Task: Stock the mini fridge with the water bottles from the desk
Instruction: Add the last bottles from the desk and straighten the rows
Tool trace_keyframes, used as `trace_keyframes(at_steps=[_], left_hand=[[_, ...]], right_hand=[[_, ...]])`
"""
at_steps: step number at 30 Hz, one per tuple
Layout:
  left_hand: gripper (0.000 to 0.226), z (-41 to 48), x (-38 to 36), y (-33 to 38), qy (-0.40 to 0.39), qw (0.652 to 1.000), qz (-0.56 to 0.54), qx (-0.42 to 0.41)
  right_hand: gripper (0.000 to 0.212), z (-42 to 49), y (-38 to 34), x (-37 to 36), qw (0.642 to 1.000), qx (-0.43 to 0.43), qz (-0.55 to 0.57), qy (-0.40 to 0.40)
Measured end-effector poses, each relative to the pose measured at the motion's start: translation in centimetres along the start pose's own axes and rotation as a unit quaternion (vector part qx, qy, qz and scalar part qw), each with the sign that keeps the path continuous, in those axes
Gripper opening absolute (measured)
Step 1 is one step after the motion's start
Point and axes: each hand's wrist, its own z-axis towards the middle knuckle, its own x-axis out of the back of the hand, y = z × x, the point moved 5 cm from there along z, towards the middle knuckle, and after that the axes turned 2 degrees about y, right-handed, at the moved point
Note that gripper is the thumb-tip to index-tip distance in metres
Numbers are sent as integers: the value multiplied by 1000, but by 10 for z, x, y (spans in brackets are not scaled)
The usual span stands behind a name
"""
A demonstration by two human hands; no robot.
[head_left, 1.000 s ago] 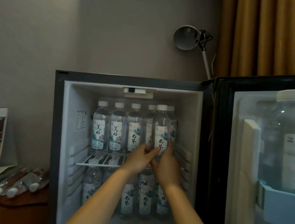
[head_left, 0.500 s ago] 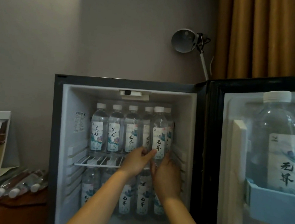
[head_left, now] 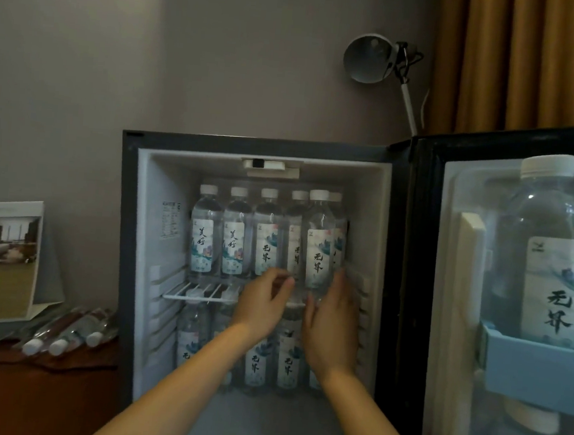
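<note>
We have both hands inside the open black mini fridge point(head_left: 123, 238). On its white wire shelf point(head_left: 197, 297), a clear plastic water bottle with a white cap point(head_left: 319, 244) stands upright in front of a row of matching bottles point(head_left: 234, 237). Our right hand point(head_left: 332, 324) lays straight fingers against its lower right side. Our left hand point(head_left: 263, 304), fingers bent, sits just beside its lower left. Three capped bottles point(head_left: 63, 337) lie on the brown wooden counter point(head_left: 25, 385).

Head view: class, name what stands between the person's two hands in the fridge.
In the head view, one upright water bottle, at the front of the wire shelf, stands between the left hand and right hand.
</note>
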Motion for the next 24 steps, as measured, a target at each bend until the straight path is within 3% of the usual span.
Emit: trace_keyframes(at_steps=[3,6,13,19,24], left_hand=[[17,-22,36,-9,80,994,-7,-69],[18,-43,79,-31,166,983,-4,-82],[20,-83,172,-101,266,961,59,-46],[27,-112,232,-178,302,948,87,54],[28,-117,256,-251,341,927,51,143]], right_hand=[[36,-27,-23,-6,988,132,15,76],[24,-53,-49,-31,974,215,45,63],[19,-97,-115,-102,962,233,139,-39],[22,-136,-178,-165,940,281,175,-82],[19,-154,-211,-231,942,257,150,-152]])
